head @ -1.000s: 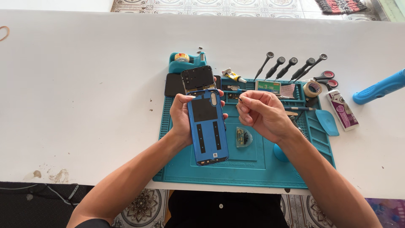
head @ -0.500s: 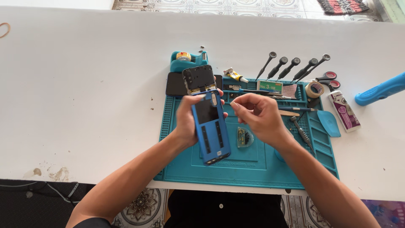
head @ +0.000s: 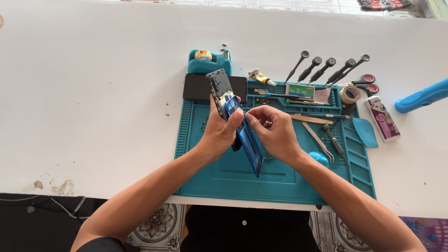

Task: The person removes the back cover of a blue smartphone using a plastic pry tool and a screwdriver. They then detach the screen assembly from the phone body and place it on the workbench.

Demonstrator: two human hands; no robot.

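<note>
My left hand (head: pixel 223 132) grips a blue opened phone body (head: pixel 251 144) and holds it tilted on edge above the teal work mat (head: pixel 280 182). The phone's dark upper part (head: pixel 219 85) points away from me. My right hand (head: pixel 275 132) is at the phone's right side, thumb and fingertips pinched against its edge near the middle. Whether those fingers hold a small part or tool I cannot tell. A black flat panel (head: pixel 195 87) lies on the mat's far edge behind the phone.
A teal tape dispenser (head: pixel 208 61) stands behind the mat. Several screwdrivers (head: pixel 326 70), tweezers (head: pixel 319 140), a tape roll (head: pixel 350 94), red-handled scissors (head: pixel 366 83), a glue tube (head: pixel 261 77), a blue pick (head: pixel 365 132) and a blue tool handle (head: pixel 420 97) lie at the right.
The phone body lay nearly flat, facing up, a second ago; my left hand has turned it up on its edge. My right hand has stayed at its right side.
</note>
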